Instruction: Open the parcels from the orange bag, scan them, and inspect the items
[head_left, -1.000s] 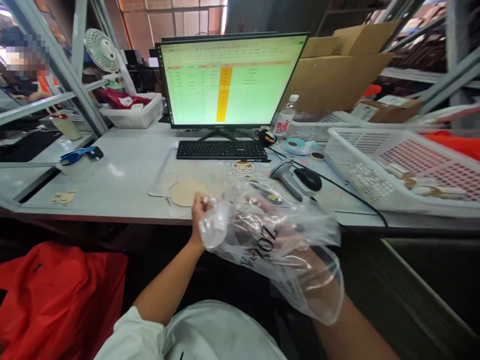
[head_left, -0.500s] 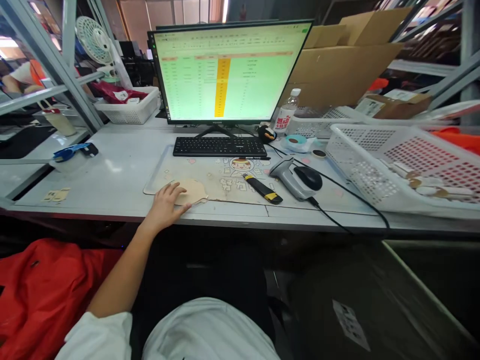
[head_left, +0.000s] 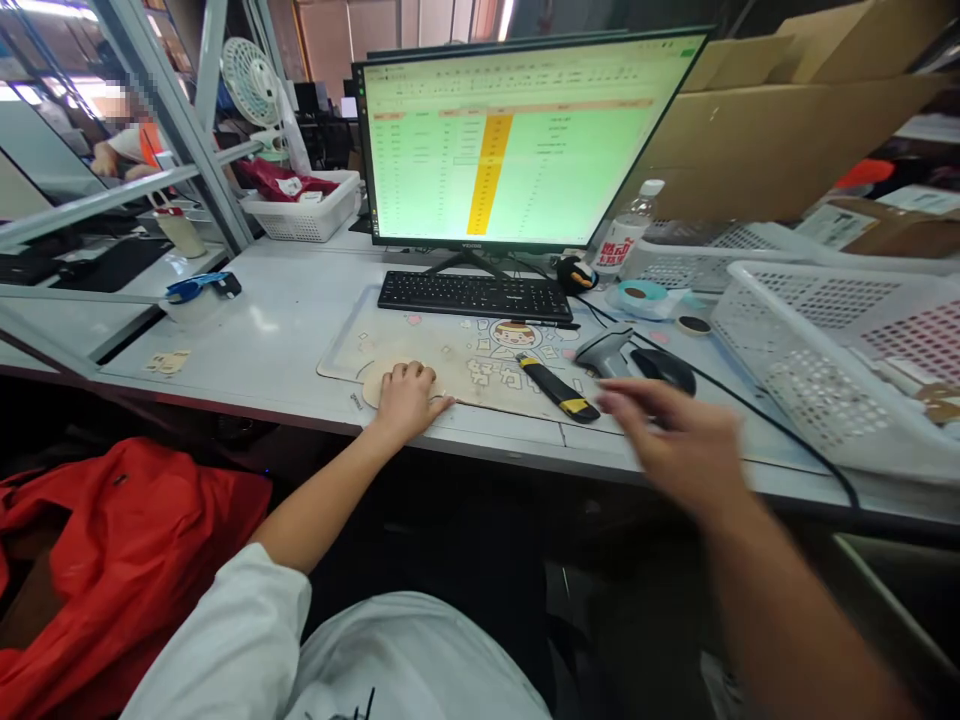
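My left hand [head_left: 408, 402] lies palm down on a pale cream flat pad [head_left: 373, 384] at the front edge of the desk mat [head_left: 442, 350]. Its fingers rest flat and the thumb sticks out to the side. Blurred by motion, my right hand [head_left: 679, 430] hovers over the desk's front edge; whether it holds anything does not show. Just left of its fingertips lies a black and yellow utility knife [head_left: 556, 388]. Right behind it are a grey barcode scanner [head_left: 606, 350] and a black mouse [head_left: 664, 370], the mouse partly covered by the hand.
A black keyboard [head_left: 474, 294] sits before a monitor [head_left: 517, 140] showing a table. White baskets [head_left: 795, 360] stand on the right, beside a water bottle [head_left: 622, 235] and a tape roll [head_left: 639, 293]. The scanner's cable crosses the right side. A red garment [head_left: 142, 540] hangs at lower left.
My right hand has come into view from the lower right, near the knife and scanner. My left hand now lies over more of the cream pad. The view has turned left.
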